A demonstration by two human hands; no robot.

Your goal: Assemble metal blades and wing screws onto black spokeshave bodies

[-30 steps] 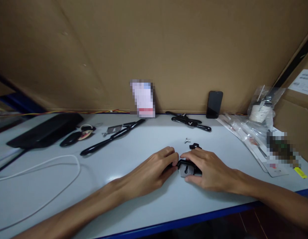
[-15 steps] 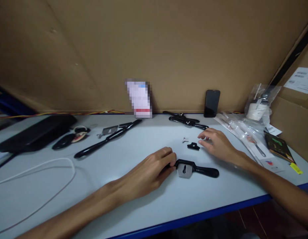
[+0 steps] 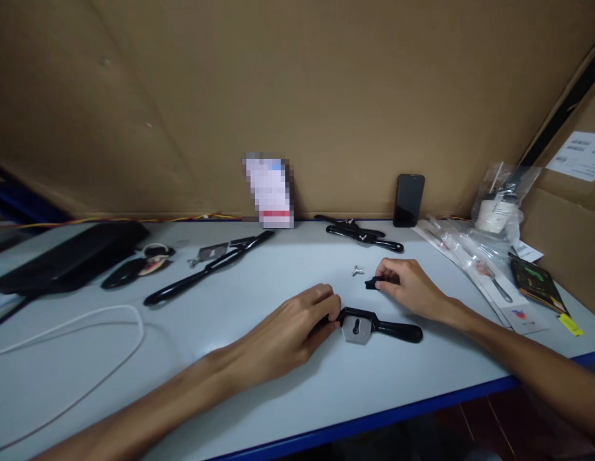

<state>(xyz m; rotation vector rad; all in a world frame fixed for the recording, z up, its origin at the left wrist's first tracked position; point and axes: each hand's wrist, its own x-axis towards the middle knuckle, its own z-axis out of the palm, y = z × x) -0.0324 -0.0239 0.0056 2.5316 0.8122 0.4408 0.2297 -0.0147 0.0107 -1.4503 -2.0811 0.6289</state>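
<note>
My left hand (image 3: 309, 323) is closed around one handle of a black spokeshave (image 3: 398, 331), which lies near the front of the table. A silver blade (image 3: 356, 331) with a keyhole-shaped slot sits in its middle. The spokeshave's left handle is mostly hidden by my fingers. My right hand (image 3: 398, 282) pinches a small black blade clamp (image 3: 371, 283) at its right end, low over the tabletop. Just behind the clamp lies a silver thumbscrew (image 3: 357, 271).
Another spokeshave body (image 3: 196, 282) lies at left beside a loose blade (image 3: 213, 251). Two assembled spokeshaves (image 3: 364, 235) lie at the back. A phone (image 3: 408, 200) leans against the cardboard wall. Plastic-wrapped packs (image 3: 470, 256) cover the right side; a white cable (image 3: 86, 314) loops at left.
My right hand has moved slightly left and down and taken hold of the blade clamp. The left hand and the spokeshave have stayed in place.
</note>
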